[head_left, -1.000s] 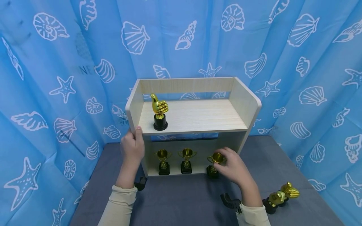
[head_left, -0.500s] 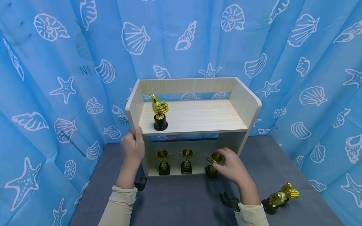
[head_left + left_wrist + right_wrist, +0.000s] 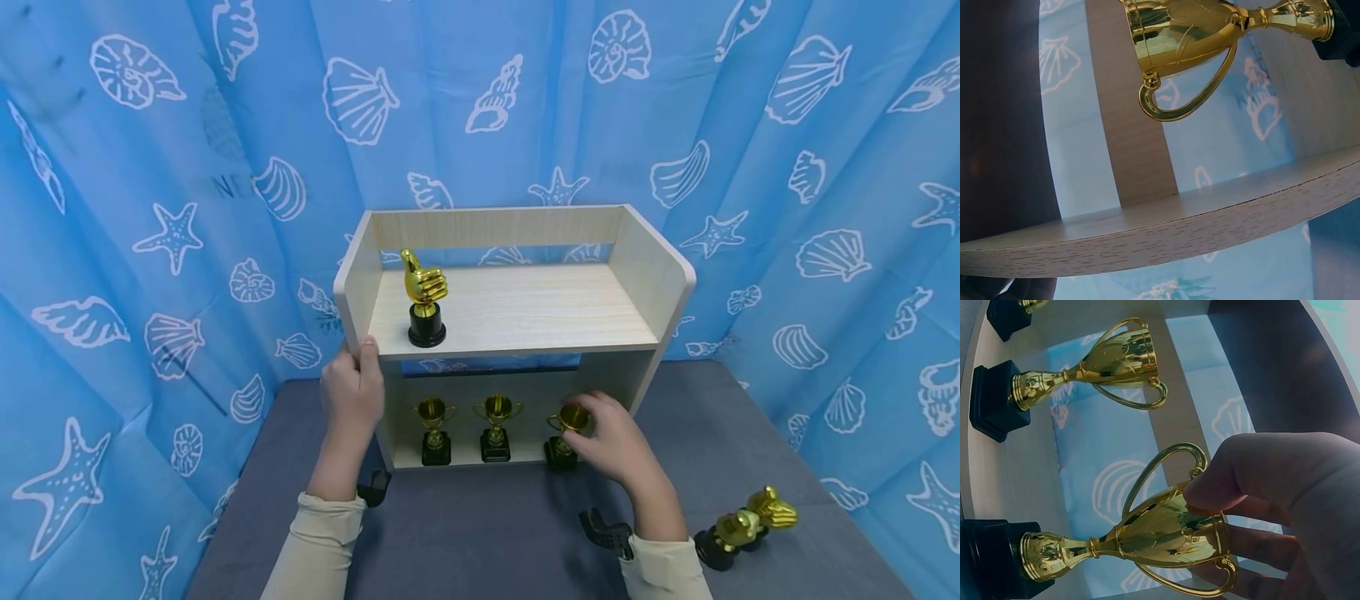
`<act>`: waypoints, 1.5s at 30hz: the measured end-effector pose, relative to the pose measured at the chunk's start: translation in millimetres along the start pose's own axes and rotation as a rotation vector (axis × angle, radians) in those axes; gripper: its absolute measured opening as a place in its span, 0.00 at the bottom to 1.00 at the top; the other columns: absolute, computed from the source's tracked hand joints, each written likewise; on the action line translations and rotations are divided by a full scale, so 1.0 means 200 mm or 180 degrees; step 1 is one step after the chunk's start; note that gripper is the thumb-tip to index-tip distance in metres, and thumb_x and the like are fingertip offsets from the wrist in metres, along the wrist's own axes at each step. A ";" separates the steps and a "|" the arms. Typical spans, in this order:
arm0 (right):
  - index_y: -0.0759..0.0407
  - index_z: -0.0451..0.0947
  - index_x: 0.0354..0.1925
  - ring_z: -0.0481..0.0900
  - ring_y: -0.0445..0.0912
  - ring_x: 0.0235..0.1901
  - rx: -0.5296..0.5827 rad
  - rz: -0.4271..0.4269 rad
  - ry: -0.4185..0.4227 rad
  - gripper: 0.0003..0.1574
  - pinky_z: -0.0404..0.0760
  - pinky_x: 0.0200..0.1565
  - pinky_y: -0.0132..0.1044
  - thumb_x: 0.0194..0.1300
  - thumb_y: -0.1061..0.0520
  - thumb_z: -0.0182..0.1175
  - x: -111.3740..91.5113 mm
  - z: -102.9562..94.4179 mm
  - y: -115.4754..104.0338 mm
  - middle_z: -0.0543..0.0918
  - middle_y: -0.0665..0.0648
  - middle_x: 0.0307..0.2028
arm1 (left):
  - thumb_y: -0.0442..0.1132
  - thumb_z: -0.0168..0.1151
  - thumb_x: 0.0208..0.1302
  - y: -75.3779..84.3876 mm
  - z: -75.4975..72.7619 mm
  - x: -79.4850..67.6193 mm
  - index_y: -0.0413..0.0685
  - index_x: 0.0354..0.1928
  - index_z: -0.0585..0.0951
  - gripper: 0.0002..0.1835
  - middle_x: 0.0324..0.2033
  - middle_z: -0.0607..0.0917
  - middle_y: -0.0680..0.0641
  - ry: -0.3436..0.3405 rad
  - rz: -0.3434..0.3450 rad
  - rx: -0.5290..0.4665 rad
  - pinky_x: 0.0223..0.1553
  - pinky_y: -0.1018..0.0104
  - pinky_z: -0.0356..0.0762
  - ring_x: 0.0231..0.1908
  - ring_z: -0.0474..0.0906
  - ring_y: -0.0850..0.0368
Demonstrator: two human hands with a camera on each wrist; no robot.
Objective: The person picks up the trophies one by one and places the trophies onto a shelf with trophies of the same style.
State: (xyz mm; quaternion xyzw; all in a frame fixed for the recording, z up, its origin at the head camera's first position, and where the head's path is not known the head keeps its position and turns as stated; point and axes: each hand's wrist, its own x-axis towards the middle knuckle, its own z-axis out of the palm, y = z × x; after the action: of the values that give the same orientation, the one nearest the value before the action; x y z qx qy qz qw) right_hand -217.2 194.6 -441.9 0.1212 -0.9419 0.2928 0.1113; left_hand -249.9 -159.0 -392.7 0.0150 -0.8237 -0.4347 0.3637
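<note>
My left hand (image 3: pixel 354 393) grips the left side panel of a pale wooden two-tier shelf (image 3: pixel 517 304), its thumb on the front edge. At the lower tier's right end, my right hand (image 3: pixel 617 440) holds a gold trophy cup (image 3: pixel 1169 528) by its bowl, thumb on the near side and fingers behind. That cup stands upright on its black base at the tier's front edge. Left of it stand a middle gold trophy cup (image 3: pixel 495 421) and a left gold trophy cup (image 3: pixel 433 425). A gold thumbs-up trophy (image 3: pixel 425 296) stands on the upper tier's left.
Two more gold trophies with black bases (image 3: pixel 742 529) are close together on the grey tabletop (image 3: pixel 480 533), right of my right forearm. A blue curtain with white shells (image 3: pixel 480 125) hangs behind the shelf and along both sides.
My right hand and the trophy cup it holds have shifted slightly left along the lower tier. The left hand keeps its grip on the side panel.
</note>
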 end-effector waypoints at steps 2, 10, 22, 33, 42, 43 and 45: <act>0.55 0.81 0.51 0.79 0.50 0.44 -0.0002 0.0002 0.0005 0.23 0.78 0.43 0.49 0.55 0.56 0.66 0.00 0.00 0.00 0.82 0.56 0.48 | 0.58 0.42 0.75 0.00 0.00 0.00 0.42 0.37 0.77 0.26 0.22 0.79 0.45 0.0002 0.0013 -0.0001 0.24 0.60 0.71 0.23 0.77 0.51; 0.58 0.80 0.53 0.79 0.53 0.47 0.0017 0.0062 -0.0007 0.25 0.79 0.45 0.52 0.56 0.56 0.66 0.02 0.01 0.01 0.82 0.58 0.50 | 0.59 0.40 0.75 0.00 0.00 0.00 0.47 0.29 0.73 0.26 0.17 0.74 0.47 -0.0008 0.0000 0.0051 0.21 0.62 0.69 0.18 0.72 0.53; 0.56 0.80 0.55 0.79 0.54 0.51 0.0017 0.0015 -0.0042 0.25 0.78 0.48 0.54 0.57 0.56 0.65 0.06 0.02 0.03 0.82 0.58 0.51 | 0.58 0.41 0.75 0.01 0.00 0.01 0.45 0.28 0.73 0.26 0.17 0.73 0.46 0.0036 0.0029 0.0048 0.21 0.61 0.68 0.18 0.72 0.53; 0.53 0.78 0.57 0.79 0.53 0.50 0.0034 0.0118 -0.0129 0.26 0.77 0.45 0.52 0.60 0.55 0.64 0.08 0.02 0.03 0.81 0.58 0.54 | 0.58 0.42 0.75 -0.01 0.01 0.00 0.44 0.30 0.75 0.27 0.17 0.74 0.45 0.0056 0.0057 0.0070 0.22 0.61 0.68 0.19 0.73 0.52; 0.55 0.78 0.56 0.80 0.54 0.49 0.0076 0.0008 -0.0070 0.26 0.77 0.44 0.52 0.59 0.55 0.65 0.08 0.01 0.04 0.81 0.59 0.53 | 0.57 0.43 0.75 -0.01 0.01 0.00 0.46 0.26 0.72 0.26 0.14 0.70 0.46 0.0125 0.0140 0.0049 0.20 0.60 0.65 0.18 0.70 0.52; 0.55 0.78 0.57 0.80 0.54 0.49 0.0083 0.0001 -0.0068 0.26 0.78 0.45 0.53 0.59 0.55 0.65 0.09 0.01 0.05 0.81 0.59 0.53 | 0.57 0.43 0.75 -0.01 0.01 0.00 0.46 0.25 0.72 0.26 0.14 0.69 0.46 0.0140 0.0152 0.0048 0.19 0.60 0.64 0.17 0.68 0.51; 0.55 0.78 0.57 0.80 0.54 0.50 0.0082 -0.0007 -0.0061 0.26 0.78 0.46 0.53 0.59 0.55 0.65 0.09 0.02 0.05 0.81 0.59 0.53 | 0.57 0.43 0.75 -0.01 0.01 0.01 0.46 0.25 0.71 0.25 0.13 0.68 0.47 0.0154 0.0158 0.0043 0.19 0.59 0.62 0.16 0.67 0.51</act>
State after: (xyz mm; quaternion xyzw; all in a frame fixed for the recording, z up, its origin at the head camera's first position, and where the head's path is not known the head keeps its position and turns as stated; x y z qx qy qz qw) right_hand -237.2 197.7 -444.5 0.1265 -0.9389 0.3037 0.1010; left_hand -252.1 -159.9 -394.2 0.0075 -0.8177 -0.4195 0.3941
